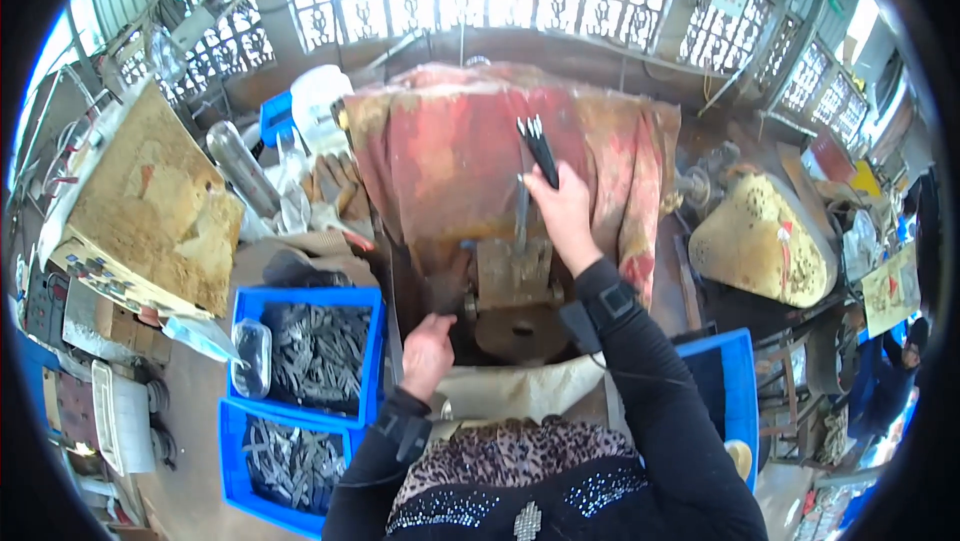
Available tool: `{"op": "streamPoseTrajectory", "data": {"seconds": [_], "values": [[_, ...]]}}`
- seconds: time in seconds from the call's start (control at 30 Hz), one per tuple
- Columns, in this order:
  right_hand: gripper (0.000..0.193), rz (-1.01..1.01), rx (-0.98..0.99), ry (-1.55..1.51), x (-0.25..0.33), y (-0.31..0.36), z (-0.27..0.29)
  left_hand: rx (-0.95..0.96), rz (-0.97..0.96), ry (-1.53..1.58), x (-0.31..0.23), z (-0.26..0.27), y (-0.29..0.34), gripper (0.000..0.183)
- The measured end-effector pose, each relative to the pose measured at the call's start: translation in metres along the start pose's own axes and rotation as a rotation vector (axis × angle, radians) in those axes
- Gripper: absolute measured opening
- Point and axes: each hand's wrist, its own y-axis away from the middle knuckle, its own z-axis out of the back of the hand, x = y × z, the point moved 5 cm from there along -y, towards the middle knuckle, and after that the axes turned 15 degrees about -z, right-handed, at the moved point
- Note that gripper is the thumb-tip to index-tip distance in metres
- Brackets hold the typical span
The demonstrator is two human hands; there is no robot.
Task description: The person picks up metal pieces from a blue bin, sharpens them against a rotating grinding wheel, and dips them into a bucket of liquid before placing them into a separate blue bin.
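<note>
My right hand point(565, 206) is closed around a bundle of thin black strips with bright tips point(538, 149), raised over the cloth-draped machine. Just below that hand a narrow upright metal piece point(521, 216) rises from a rusty metal block point(513, 273). Closer to me, my left hand point(428, 353) is closed at the left side of the machine's opening; whatever its fingers may hold I cannot make out. A dark blur point(447, 293) lies just beyond that hand. In front of the block sits a brown plate with a small hole point(520, 331).
Stained red cloth point(450, 156) covers the machine. On my left stand two blue bins point(376, 356) of dark flat strips, with a clear plastic container point(252, 359) on the rim. Another blue bin point(738, 371) is at my right. A dirty yellowish guard point(765, 241) stands farther right.
</note>
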Motion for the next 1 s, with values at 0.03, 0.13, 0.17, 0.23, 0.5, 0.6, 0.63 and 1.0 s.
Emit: {"op": "streamPoseTrajectory", "data": {"seconds": [0.03, 0.13, 0.17, 0.23, 0.5, 0.6, 0.63, 1.0], "values": [[0.018, 0.014, -0.03, 0.033, -0.002, 0.001, -0.002, 0.011, 0.018, -0.001, 0.001, 0.002, 0.001, 0.03], [0.023, -0.024, -0.014, 0.091, 0.007, 0.01, -0.015, 0.014, 0.012, -0.024, 0.004, 0.006, 0.005, 0.029], [0.024, 0.011, -0.035, 0.101, 0.007, 0.009, -0.014, 0.025, -0.011, -0.023, 0.003, 0.002, 0.004, 0.028], [0.025, 0.07, -0.077, 0.122, 0.002, 0.006, -0.015, 0.035, -0.011, -0.024, 0.002, 0.0, 0.002, 0.027], [0.023, 0.083, -0.065, 0.202, -0.003, -0.004, -0.024, 0.126, 0.038, -0.047, 0.006, -0.003, 0.001, 0.025], [0.023, 0.077, -0.044, 0.19, -0.001, -0.002, -0.024, 0.148, 0.046, -0.059, 0.006, -0.005, -0.001, 0.025], [0.023, 0.07, -0.031, 0.183, -0.001, -0.003, -0.025, 0.151, 0.062, -0.055, 0.007, -0.005, -0.001, 0.026], [0.022, 0.076, -0.001, 0.189, -0.005, -0.008, -0.025, 0.175, 0.068, -0.099, 0.006, -0.007, -0.004, 0.025]]}}
